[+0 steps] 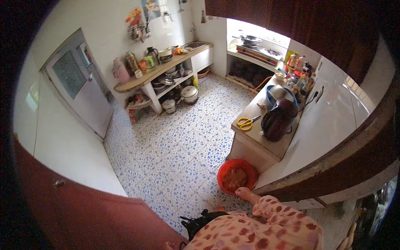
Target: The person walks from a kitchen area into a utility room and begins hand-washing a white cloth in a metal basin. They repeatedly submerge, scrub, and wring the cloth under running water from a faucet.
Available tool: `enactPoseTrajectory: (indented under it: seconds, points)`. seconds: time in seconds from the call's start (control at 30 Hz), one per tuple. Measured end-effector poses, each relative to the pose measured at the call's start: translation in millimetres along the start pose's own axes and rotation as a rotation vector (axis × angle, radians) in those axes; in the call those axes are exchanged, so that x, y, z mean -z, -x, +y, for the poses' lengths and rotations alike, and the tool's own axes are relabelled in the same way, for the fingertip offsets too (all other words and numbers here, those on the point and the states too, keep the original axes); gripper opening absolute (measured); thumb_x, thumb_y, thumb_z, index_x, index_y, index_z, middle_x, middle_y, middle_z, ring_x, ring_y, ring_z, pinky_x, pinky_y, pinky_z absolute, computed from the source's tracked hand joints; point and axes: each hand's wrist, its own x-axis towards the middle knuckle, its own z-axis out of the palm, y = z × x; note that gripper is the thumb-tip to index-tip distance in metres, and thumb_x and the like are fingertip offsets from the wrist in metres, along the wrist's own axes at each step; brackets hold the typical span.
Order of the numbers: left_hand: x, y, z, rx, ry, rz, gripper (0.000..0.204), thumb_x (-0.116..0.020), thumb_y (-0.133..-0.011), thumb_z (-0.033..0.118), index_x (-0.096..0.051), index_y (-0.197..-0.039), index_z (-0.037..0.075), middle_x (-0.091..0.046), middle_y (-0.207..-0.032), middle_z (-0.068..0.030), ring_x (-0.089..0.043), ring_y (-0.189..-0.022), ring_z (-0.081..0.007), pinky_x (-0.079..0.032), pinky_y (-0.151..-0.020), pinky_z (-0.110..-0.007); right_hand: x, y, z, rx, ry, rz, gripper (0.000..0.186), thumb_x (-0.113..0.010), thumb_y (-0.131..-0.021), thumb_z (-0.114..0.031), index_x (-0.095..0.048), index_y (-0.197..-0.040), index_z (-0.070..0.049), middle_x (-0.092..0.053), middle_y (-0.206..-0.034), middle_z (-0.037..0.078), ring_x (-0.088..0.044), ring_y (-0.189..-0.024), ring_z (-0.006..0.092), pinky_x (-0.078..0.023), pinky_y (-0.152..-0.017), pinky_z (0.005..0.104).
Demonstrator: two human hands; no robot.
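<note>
My right hand (243,193), at the end of a spotted sleeve, is closed on the near rim of a red plastic basin (222,170). Inside the basin lies a brownish, lumpy mass (235,178) that I cannot identify. The basin is beside the near end of the right-hand counter, low over the tiled floor. At the bottom edge, next to the reddish door, only a small dim part of my left hand (170,246) shows, its fingers too unclear to read. A black thing with straps (200,223) is close to my body.
On the right counter (250,139) are yellow-handled scissors (248,122), a dark red appliance (280,120), a blue basin (271,93) and several bottles. A gas stove (258,54) stands beyond. Pots (189,94) sit under the far counter. A reddish door (91,212) borders my left.
</note>
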Motion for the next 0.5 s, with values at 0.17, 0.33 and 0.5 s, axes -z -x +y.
enactPoseTrajectory:
  seconds: [0.17,0.33,0.5]
  points:
    - [-65,-28,83,-0.018,-0.135,-0.086,0.022,-0.054,-0.078,0.028,-0.050,-0.088,0.009,-0.052,-0.082,-0.0055,-0.051,-0.063,-0.0203,-0.042,-0.050,-0.038,3,-1,3,-0.011,-0.293,0.253,0.022,-0.053,-0.081,-0.023,-0.059,-0.080,-0.002,-0.056,-0.069,0.009,-0.056,-0.061,0.0215,-0.047,-0.056,0.0336]
    - [-123,-60,169,-0.039,-0.263,-0.162,0.022,-0.053,-0.077,0.028,-0.051,-0.088,0.009,-0.052,-0.082,-0.0053,-0.051,-0.064,-0.0203,-0.043,-0.050,-0.038,-68,-38,170,-0.387,-0.358,0.112,0.031,-0.051,-0.083,-0.034,-0.059,-0.079,-0.005,-0.057,-0.072,0.009,-0.056,-0.062,0.0225,-0.047,-0.054,0.0350]
    - [-202,-110,248,-0.073,-0.385,-0.335,0.022,-0.053,-0.076,0.027,-0.051,-0.087,0.009,-0.052,-0.082,-0.0051,-0.051,-0.065,-0.0204,-0.043,-0.051,-0.038,-132,8,256,-0.648,0.656,-0.610,0.037,-0.051,-0.082,-0.041,-0.060,-0.081,-0.005,-0.059,-0.070,0.010,-0.057,-0.058,0.0212,-0.048,-0.050,0.0358]
